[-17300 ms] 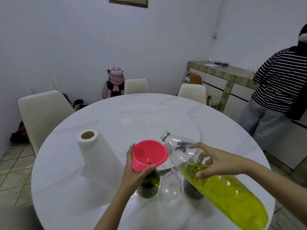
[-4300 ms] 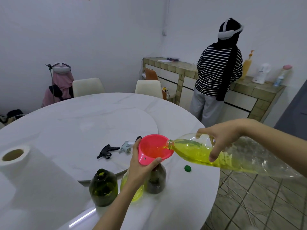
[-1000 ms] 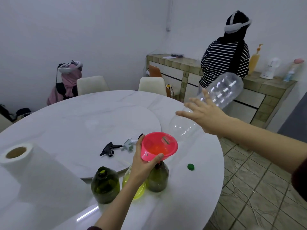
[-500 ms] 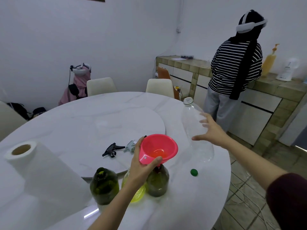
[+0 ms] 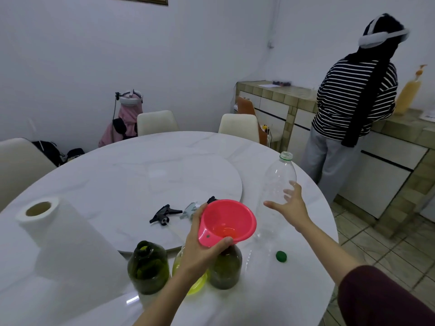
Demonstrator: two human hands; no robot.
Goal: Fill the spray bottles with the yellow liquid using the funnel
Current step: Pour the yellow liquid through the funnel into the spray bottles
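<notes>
My left hand (image 5: pixel 200 248) grips the pink funnel (image 5: pixel 227 221), whose spout sits in the right dark bottle (image 5: pixel 224 270). A left dark bottle (image 5: pixel 148 267) and, between them, a clear bottle (image 5: pixel 194 282) of yellow liquid stand at the table's near edge, the clear one mostly hidden by my hand. The big clear plastic bottle (image 5: pixel 279 182) stands upright and empty on the table to the right. My right hand (image 5: pixel 290 208) is just in front of it, fingers spread, holding nothing. Its green cap (image 5: pixel 281 256) lies near the table edge.
A paper towel roll (image 5: pixel 61 234) stands at the left. Spray heads, black (image 5: pixel 164 214) and grey (image 5: pixel 190 209), lie on the round turntable (image 5: pixel 183 175). A person in a striped top (image 5: pixel 353 100) stands at the tiled counter (image 5: pixel 400 128). Chairs ring the table's far side.
The big bottle went from tipped over the funnel to upright and empty on the table. My right hand has let go of it and drawn back slightly. My left hand still holds the funnel.
</notes>
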